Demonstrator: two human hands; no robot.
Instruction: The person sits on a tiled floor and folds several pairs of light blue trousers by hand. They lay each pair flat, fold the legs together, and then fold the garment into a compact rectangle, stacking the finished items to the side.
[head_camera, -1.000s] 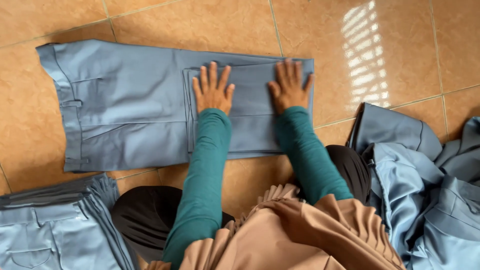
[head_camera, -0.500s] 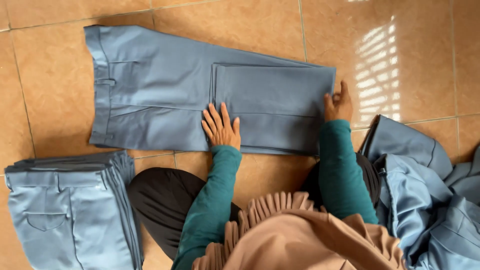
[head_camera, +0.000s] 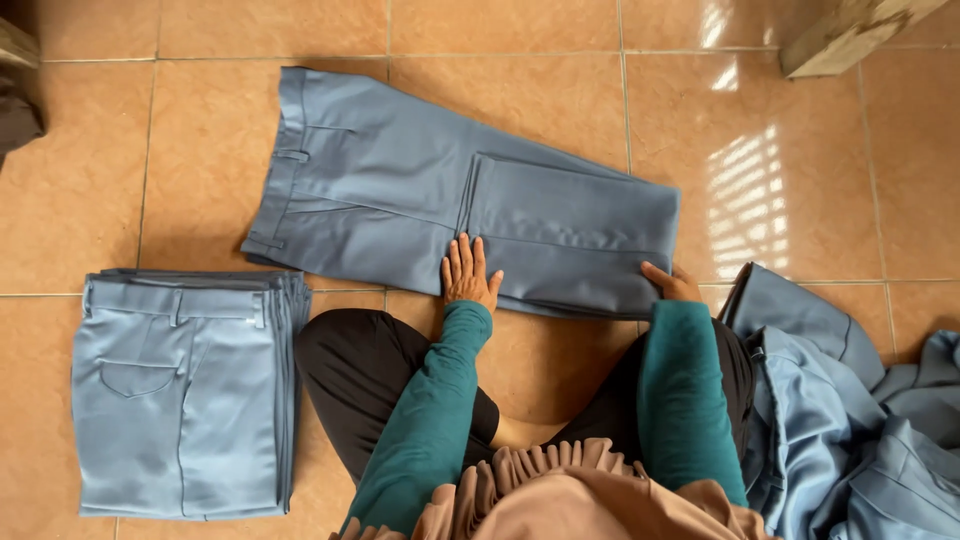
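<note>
A pair of blue-grey trousers (head_camera: 400, 190) lies on the tiled floor, legs folded back over themselves toward the waistband at the left. My left hand (head_camera: 468, 274) rests flat with fingers spread on the near edge of the trousers, at the middle. My right hand (head_camera: 672, 285) grips the near right corner of the folded legs, its fingers tucked under the cloth. Both arms wear teal sleeves.
A stack of folded blue-grey trousers (head_camera: 185, 390) sits at the near left. A loose heap of the same trousers (head_camera: 860, 410) lies at the right. A wooden leg (head_camera: 850, 35) stands at the far right. My crossed legs in black are just below the trousers.
Both hands slid from the top of the folded legs to the near edge. The right hand went to the right corner and took hold of it.
</note>
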